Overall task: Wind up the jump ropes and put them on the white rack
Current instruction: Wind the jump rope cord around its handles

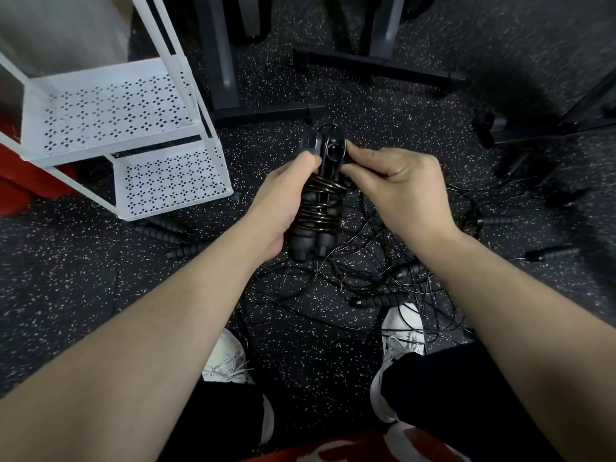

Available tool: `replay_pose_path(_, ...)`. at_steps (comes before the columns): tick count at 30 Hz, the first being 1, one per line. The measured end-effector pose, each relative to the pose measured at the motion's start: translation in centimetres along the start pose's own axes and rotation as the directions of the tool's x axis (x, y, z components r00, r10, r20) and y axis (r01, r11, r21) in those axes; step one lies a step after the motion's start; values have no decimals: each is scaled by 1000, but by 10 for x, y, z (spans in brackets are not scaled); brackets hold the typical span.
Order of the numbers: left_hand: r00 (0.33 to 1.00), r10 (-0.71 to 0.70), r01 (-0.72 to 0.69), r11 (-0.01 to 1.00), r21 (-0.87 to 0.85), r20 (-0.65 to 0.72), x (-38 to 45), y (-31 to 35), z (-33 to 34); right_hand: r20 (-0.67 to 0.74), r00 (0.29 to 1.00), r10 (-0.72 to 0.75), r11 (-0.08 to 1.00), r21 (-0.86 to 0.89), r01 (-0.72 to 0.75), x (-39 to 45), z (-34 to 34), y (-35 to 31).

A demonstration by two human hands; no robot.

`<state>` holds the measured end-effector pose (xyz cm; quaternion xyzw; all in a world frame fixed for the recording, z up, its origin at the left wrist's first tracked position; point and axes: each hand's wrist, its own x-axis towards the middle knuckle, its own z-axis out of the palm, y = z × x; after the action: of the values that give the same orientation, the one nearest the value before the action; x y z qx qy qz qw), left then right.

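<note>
A black jump rope (316, 208) is wound in coils round its two handles, held upright above the floor. My left hand (278, 208) grips the bundle from the left side. My right hand (396, 181) pinches the rope's loop end at the top of the bundle. Below, a tangle of loose jump ropes (376, 278) lies on the floor, with several black foam handles (380, 300) among the thin cords. The white rack (110, 111) stands to the left, with two perforated shelves that hold nothing.
More rope handles (163, 228) lie by the rack's foot and others (553, 253) at the right. Dark metal equipment legs (380, 65) stand behind. My white shoes (400, 331) are planted at the edge of the tangle. A red object (20, 181) sits behind the rack.
</note>
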<state>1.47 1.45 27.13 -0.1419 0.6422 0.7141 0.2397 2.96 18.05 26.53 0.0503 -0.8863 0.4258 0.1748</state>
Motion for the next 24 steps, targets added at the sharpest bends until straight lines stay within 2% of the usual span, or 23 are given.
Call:
replay_pose_path(4, 991, -105, 114, 987, -116, 78, -3, 2, 1, 15, 1000, 7, 1000, 6, -7, 1, 1, 0)
replay_pose_path(12, 948, -221, 243, 968, -71, 228, -5, 10, -4, 78, 990, 115, 986, 109, -124, 3, -5, -3)
replay_pose_path(16, 951, -180, 209, 973, -96, 251, -11, 11, 0, 83, 983, 163, 965, 196, -176, 8, -12, -10)
replay_pose_path(24, 951, -197, 199, 980, 15, 240, -6, 6, 1, 85, 981, 174, 973, 137, -185, 3, -8, -11)
